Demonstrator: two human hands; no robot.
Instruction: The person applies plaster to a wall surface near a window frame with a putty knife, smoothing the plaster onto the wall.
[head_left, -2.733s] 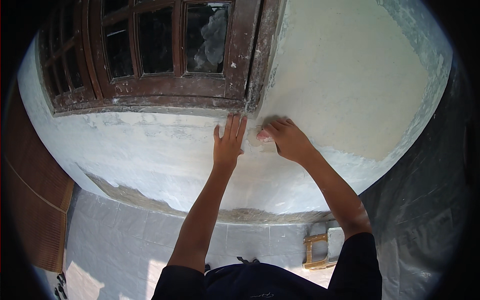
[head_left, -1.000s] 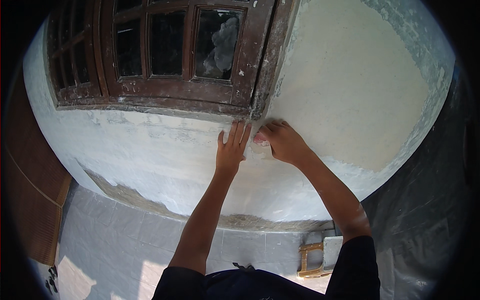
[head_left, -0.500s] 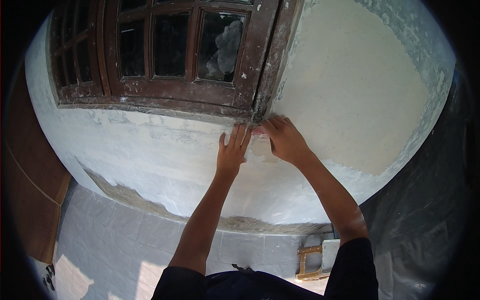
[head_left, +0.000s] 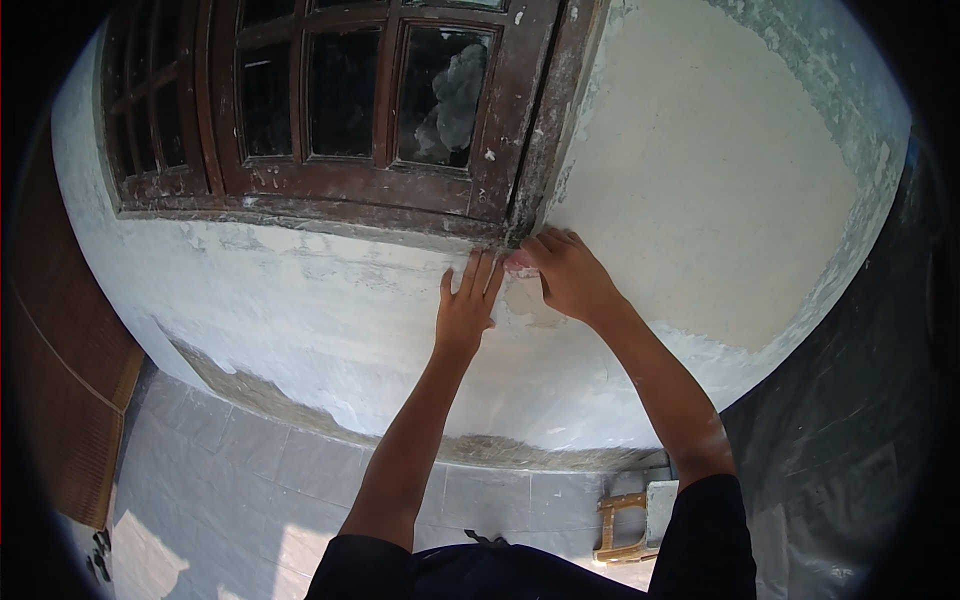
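Observation:
Both arms reach forward to a wall (head_left: 400, 310) with patchy white coating, just under the lower right corner of a brown wooden window frame (head_left: 350, 185). My left hand (head_left: 466, 305) lies against the wall with its fingers stretched out and apart. Close beside it, my right hand (head_left: 573, 275) is bent and closed on a small pinkish-red piece (head_left: 518, 262), pressed to the wall below the frame's corner. Most of that piece is hidden by the fingers, so its kind cannot be told.
Smooth cream filler (head_left: 710, 180) covers the wall right of the window. Below, on grey floor tiles (head_left: 240, 450), stands a small wooden stool (head_left: 622, 528) with a pale flat board (head_left: 660, 510) beside it. A brown woven panel (head_left: 70, 370) is at left, dark sheeting (head_left: 820, 450) at right.
Almost nothing differs. Both hands stay at the same spot by the frame's corner, with only a very slight shift of the fingers and the view.

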